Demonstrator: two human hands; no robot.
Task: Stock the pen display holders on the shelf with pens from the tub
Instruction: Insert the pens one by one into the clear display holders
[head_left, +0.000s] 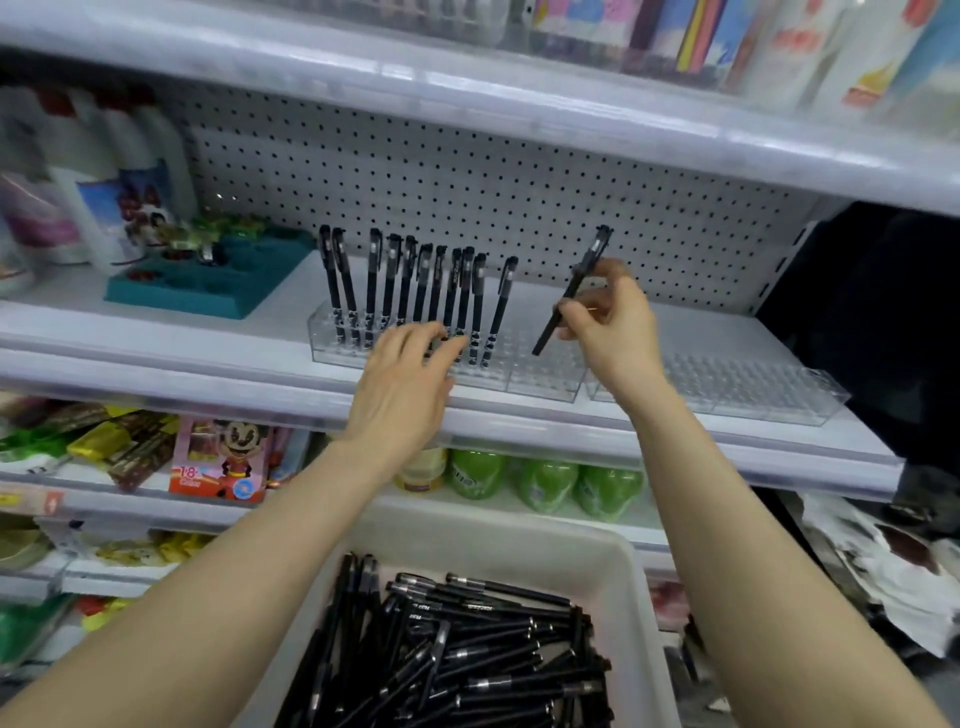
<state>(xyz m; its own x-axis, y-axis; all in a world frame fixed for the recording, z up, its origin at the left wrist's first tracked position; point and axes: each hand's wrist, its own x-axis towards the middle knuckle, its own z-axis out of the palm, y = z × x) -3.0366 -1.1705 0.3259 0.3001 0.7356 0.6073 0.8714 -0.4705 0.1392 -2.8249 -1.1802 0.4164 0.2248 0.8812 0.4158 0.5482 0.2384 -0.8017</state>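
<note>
White shop shelving fills the view, and a pegboard (467, 171) backs the middle shelf (156, 364). On that shelf a clear pen display holder (540, 384) stands near the front edge. A row of black pens (374, 280) stands upright in its left half, caps up. A second clear holder (753, 389) sits just beside it to the right.

The left hand (402, 382) reaches in with its fingers (431, 332) nearly straight, their tips against the lower barrels of the standing pens and covering some of the holder. The right hand (610, 325) has its fingers curled around a single black pen (571, 296). That pen is tilted, cap up and to the right, with its lower end over the right part of the first holder.

Left of the holders lies a teal tray (208, 296) with small green and red items too blurred to name. Beyond it stand white bottles (88, 197) with red caps.

On the shelf below are green bottles (545, 483), a pink box (223, 462) with a cartoon figure and some wrapped snacks. At the bottom a pale tub (639, 597), cut off by the frame edge, holds a loose heap of black pens (467, 665). Colourful packs (701, 36) on the top shelf are smeared. The space to the right of the shelving (883, 312) is dark and unreadable.
</note>
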